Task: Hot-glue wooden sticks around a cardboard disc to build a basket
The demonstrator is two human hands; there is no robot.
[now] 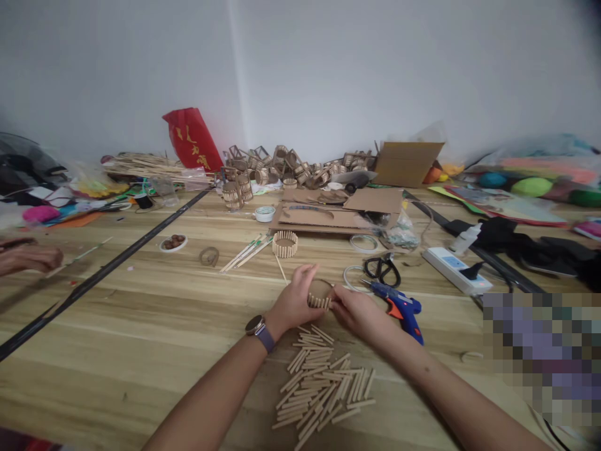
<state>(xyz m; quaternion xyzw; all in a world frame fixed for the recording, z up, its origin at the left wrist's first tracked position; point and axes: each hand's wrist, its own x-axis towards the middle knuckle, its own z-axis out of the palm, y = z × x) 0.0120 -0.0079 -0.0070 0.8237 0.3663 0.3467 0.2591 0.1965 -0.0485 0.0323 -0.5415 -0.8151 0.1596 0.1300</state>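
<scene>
Between my two hands is a round cardboard ring [321, 287] with a row of short wooden sticks [319, 302] along its near side. My left hand [298, 297] wraps around the ring's left side, thumb and fingers closed on it. At the right end of the stick row, my right hand [353, 307] pinches with its fingertips; whether a loose stick is in that pinch is too small to tell. A pile of short wooden sticks [323, 382] lies just below my hands. A finished-looking stick ring [285, 244] stands beyond them. A blue glue gun [399, 305] rests right of my right hand.
Black scissors [382, 270], a tape roll [364, 243] and a white power strip [456, 270] lie to the right. Flat cardboard [323, 216] and many small stick baskets [282, 166] are at the back. Another person's hand [32, 258] works at far left.
</scene>
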